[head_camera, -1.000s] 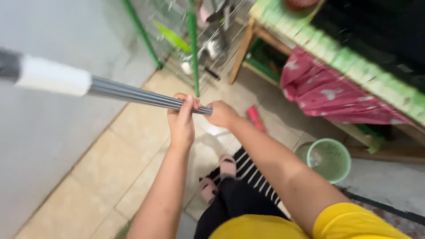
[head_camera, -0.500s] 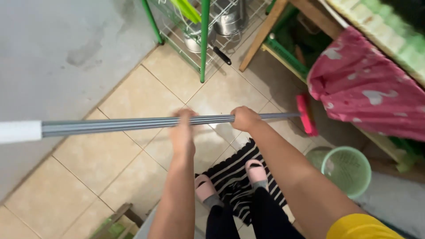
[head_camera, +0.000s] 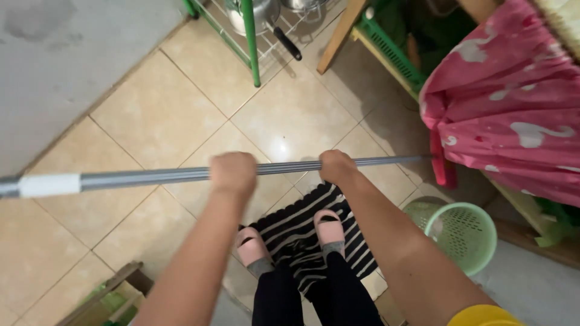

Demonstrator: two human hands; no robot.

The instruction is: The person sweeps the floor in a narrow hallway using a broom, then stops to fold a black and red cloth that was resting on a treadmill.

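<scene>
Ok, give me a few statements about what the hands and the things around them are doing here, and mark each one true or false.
1. Both the left hand and the right hand grip the grey pole. True.
2. The pole stands upright. False: it lies nearly level across the view.
3. The feet in pink slippers stand on a striped mat. True.
4. The green basket hangs from the pole. False: it sits on the floor at the right, apart from the pole.
5. A pink cloth hangs at the right. True.
6. The floor is bare wood. False: it is beige tiles.
</scene>
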